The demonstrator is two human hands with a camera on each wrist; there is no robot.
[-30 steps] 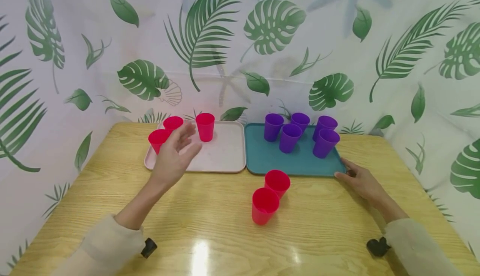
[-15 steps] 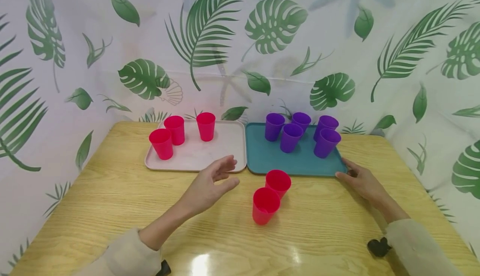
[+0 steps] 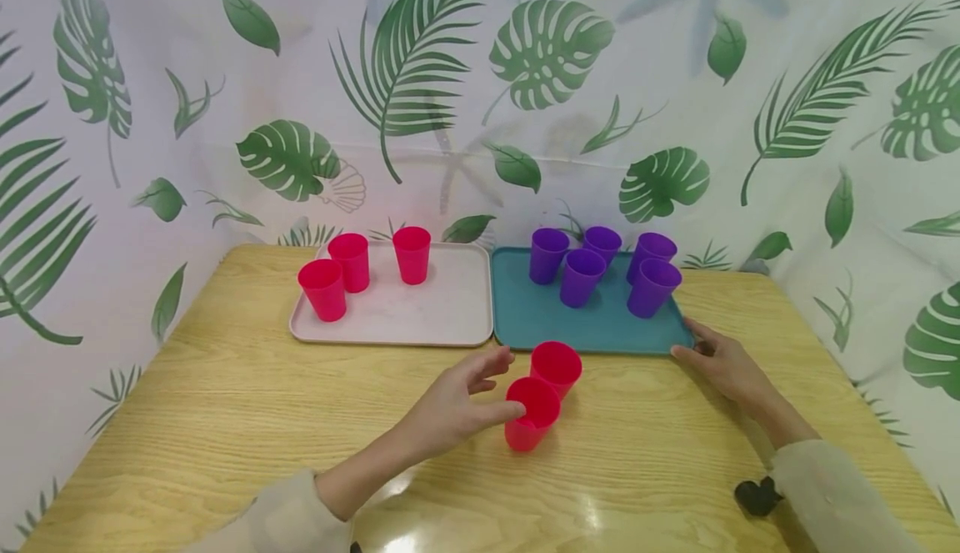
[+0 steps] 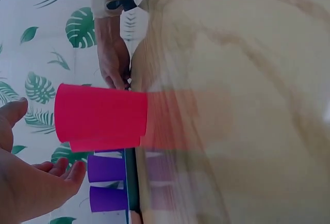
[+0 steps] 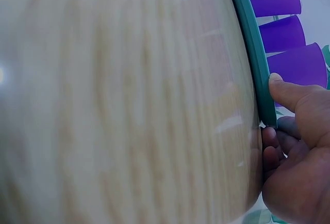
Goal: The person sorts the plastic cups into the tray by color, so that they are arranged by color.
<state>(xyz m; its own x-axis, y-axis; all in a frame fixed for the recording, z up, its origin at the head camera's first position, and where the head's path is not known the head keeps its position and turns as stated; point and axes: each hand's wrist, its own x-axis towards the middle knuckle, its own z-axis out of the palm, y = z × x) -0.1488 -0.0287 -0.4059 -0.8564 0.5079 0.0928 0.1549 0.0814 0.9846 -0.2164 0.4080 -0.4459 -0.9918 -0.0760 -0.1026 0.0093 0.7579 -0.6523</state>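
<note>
Two red cups stand upright on the table, the nearer cup (image 3: 531, 424) in front of the farther one (image 3: 558, 363), overlapping it in the head view. My left hand (image 3: 453, 407) is just left of them, thumb and fingers spread; in the head view the thumb overlaps the nearer cup's rim. The left wrist view shows a gap between the fingers and the red cup (image 4: 100, 113). At the near right corner of the teal tray (image 3: 600, 338), my right hand (image 3: 723, 361) grips the edge, its thumb (image 5: 281, 87) on the rim and the fingers curled at the corner.
Several purple cups (image 3: 581, 278) stand upright on the teal tray. Beside it on the left lies a pale pink tray (image 3: 427, 319) bearing three upright red cups (image 3: 324, 290). A leaf-patterned cloth (image 3: 555, 144) hangs behind the wooden table (image 3: 225, 386).
My left hand has moved right and toward me, from above the pink tray to the two red cups on the table. The right hand stays at the teal tray's corner.
</note>
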